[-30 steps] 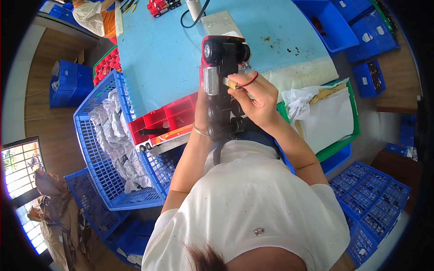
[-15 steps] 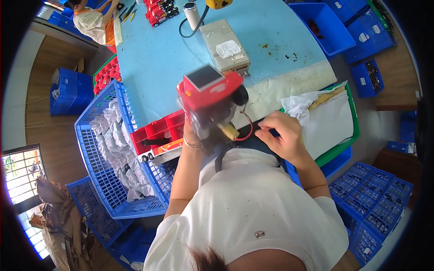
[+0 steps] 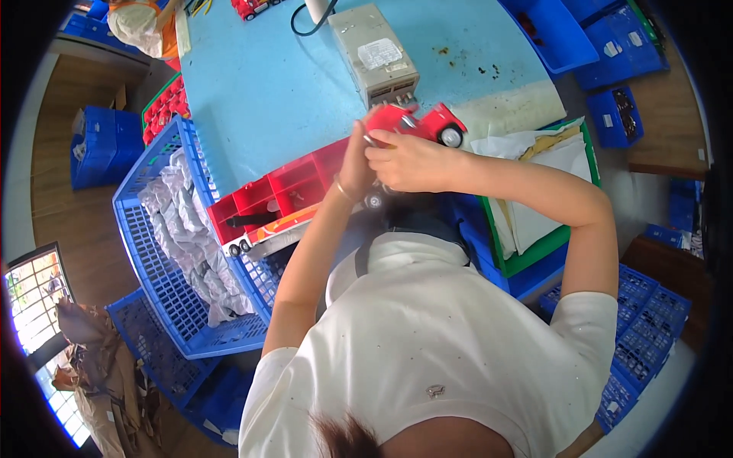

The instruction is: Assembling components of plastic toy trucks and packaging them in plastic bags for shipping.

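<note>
The red toy truck point(image 3: 439, 122) is located between both hands, above the near edge of the bench point(image 3: 259, 91) and close in front of the torso. Its nose points to the right, with a front wheel point(image 3: 451, 137) exposed.

Left hand point(image 3: 356, 164): grip closed on the rear part of the truck, wrist upright. This hold appears to carry the weight, leaving the other hand available for finer handling.

Right hand point(image 3: 408, 162): fingers curled in against the near side of the truck. Whether this grip pinches a part or only braces the body cannot be told; the fingers hide the contact area. The forearm crosses in front of the body, which presumably gives a side approach to the truck.

Left of the hands, the red compartmented trailer point(image 3: 286, 223) lies along the bench edge, with a black piece point(image 3: 248, 219) in one compartment. The lattice-walled blue crate point(image 3: 130, 221) stands beside it and holds wrapped pieces point(image 3: 183, 229), apparently for short reach.

Right of the hands, the green tray point(image 3: 595, 168) carries sheets of paper point(image 3: 538, 217). The grey metal box point(image 3: 366, 34) sits behind the truck, probably so that the near working space remains accessible.
</note>
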Demonstrator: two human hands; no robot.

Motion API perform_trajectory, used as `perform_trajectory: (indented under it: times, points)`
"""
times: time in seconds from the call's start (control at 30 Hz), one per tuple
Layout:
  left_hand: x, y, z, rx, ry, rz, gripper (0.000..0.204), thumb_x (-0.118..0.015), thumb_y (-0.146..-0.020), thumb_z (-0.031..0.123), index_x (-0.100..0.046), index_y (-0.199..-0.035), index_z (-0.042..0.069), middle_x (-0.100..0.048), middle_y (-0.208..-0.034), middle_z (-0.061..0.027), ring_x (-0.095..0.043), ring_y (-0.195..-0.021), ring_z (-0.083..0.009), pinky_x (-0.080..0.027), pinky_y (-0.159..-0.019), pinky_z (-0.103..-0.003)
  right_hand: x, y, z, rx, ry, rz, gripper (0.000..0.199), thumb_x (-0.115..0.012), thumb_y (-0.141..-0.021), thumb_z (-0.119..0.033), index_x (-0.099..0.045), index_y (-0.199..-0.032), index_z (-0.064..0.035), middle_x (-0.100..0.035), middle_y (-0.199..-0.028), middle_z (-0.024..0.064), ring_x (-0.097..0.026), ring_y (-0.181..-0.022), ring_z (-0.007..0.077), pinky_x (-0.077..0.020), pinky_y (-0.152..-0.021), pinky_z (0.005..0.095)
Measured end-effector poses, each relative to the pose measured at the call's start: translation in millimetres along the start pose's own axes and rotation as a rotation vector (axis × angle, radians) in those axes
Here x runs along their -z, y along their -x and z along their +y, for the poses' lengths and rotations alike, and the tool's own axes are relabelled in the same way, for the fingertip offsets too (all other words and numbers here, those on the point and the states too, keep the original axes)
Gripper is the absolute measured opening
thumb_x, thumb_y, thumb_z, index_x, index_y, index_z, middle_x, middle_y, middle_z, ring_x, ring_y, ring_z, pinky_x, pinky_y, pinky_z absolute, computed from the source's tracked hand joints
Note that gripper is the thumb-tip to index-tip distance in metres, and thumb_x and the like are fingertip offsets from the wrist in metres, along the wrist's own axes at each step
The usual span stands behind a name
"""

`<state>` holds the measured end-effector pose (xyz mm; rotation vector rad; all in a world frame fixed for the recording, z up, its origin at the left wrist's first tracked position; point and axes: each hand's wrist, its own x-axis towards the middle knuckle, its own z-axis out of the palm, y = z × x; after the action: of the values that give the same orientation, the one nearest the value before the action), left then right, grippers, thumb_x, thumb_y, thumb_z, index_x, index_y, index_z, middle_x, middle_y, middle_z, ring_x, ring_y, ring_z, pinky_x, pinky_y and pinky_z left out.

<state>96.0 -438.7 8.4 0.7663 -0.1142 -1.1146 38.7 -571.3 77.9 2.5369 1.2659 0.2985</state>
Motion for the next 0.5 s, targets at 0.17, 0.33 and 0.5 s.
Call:
perform_trajectory:
  times: [0.17, 0.33, 0.5]
  points:
    - [21.0, -20.2, -19.6, 0.098, -0.031, 0.044, 0.058, -0.028, -0.094, 0.052, -0.035, -0.136, 0.013, -0.049, -0.124, -0.0144, -0.052, -0.108, -0.0275, -0.044, -0.091, -0.039, -42.8, 13.7, -11.6, 0.008, -0.303, -0.122, 0.011, -0.065, -0.064, -0.021, -0.063, -0.069, -0.0117, -0.058, -0.079, -0.0015, -0.052, -0.092, 0.0151, -0.0318, -0.1, 0.0385]
    - [87.8, -41.4, -25.5, -0.313, -1.313, 0.263, 0.064, -0.065, -0.079, 0.03, -0.037, -0.133, 0.01, -0.049, -0.124, -0.0144, -0.049, -0.112, -0.0271, -0.036, -0.097, -0.04, -108.9, 38.8, -57.6, -0.196, -0.48, -0.161, 0.022, -0.072, -0.056, -0.023, -0.063, -0.071, -0.0097, -0.057, -0.077, 0.0003, -0.053, -0.092, 0.0161, -0.0273, -0.104, 0.0443]
    - [136.8, -47.8, -27.1, -0.227, -1.786, 0.361, 0.069, -0.072, -0.07, 0.029, -0.041, -0.128, 0.01, -0.053, -0.121, -0.011, -0.048, -0.113, -0.0282, -0.03, -0.1, -0.043, -155.3, 36.3, -82.4, -0.381, -0.495, -0.217, 0.027, -0.075, -0.054, -0.024, -0.063, -0.074, -0.0094, -0.057, -0.077, 0.0016, -0.053, -0.094, 0.0177, -0.024, -0.106, 0.0476]
